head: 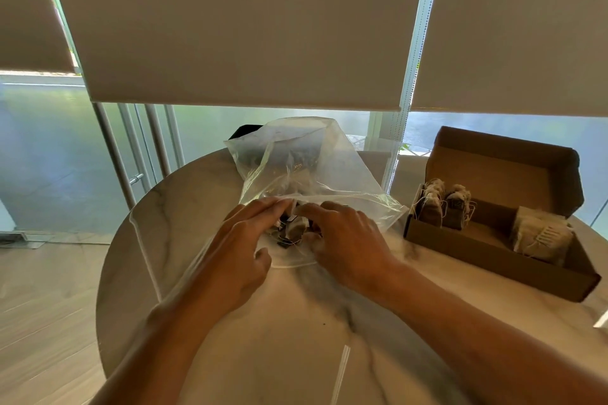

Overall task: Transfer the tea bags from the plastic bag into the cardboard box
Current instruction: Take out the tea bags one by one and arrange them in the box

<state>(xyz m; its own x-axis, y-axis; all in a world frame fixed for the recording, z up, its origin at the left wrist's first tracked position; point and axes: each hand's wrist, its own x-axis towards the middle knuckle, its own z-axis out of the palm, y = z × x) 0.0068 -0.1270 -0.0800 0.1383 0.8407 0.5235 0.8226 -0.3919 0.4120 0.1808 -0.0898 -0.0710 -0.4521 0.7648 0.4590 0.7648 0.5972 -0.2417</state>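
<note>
A clear plastic bag [306, 161] lies on the round marble table [269, 339], its mouth toward me. Tea bags [293, 229] with strings and dark tags sit bunched in the mouth. My left hand [243, 250] rests at the left side of the opening, fingers stretched forward over the plastic. My right hand [342, 237] reaches into the mouth with fingers curled among the tea bags; whether it holds one I cannot tell. At the right stands an open cardboard box [500, 260] with tea bags [444, 204] at its left end and a stack [543, 233] at its right.
The table's far edge lies close behind the plastic bag, with a dark object [245, 131] beyond it. Roller blinds [246, 26] hang over glass windows behind the table. Wood floor [42, 306] shows at the left. The box lid [503, 171] stands upright.
</note>
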